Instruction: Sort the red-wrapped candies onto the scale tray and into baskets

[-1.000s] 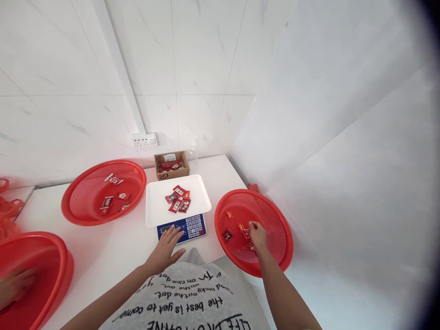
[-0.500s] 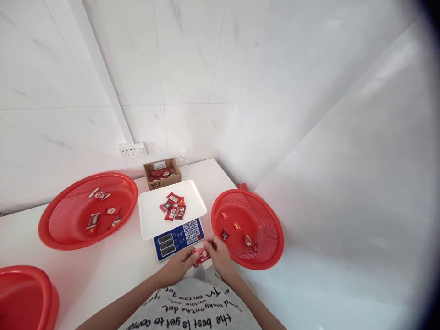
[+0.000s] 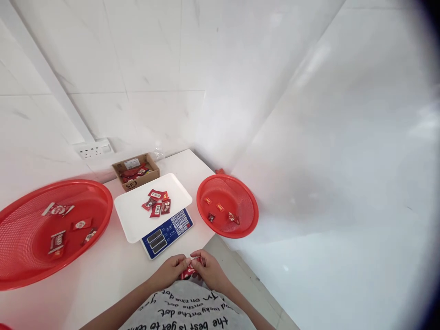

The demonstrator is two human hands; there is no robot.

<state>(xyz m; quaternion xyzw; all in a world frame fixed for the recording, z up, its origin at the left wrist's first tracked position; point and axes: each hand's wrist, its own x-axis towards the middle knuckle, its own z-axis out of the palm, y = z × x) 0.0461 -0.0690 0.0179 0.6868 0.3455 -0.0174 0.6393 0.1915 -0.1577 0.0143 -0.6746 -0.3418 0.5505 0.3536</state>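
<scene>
My left hand [image 3: 170,271] and my right hand [image 3: 208,271] meet at the table's front edge, both pinching one small red wrapped candy [image 3: 189,271] between their fingertips. Just beyond them stands a blue scale [image 3: 167,231] with a white tray [image 3: 130,215] carrying several red candy packets [image 3: 156,204]. To the right sits a red mesh basket [image 3: 247,215] with several small candies in it.
A larger red mesh basket [image 3: 20,270] with several packets lies at the left. A small cardboard box [image 3: 136,172] of red packets stands behind the scale, below a wall socket [image 3: 92,149]. White tiled walls close in at the back and right.
My right hand left the right basket with a candy and met my left hand in front of the scale. The view swung right; both hands drew closer to my body.
</scene>
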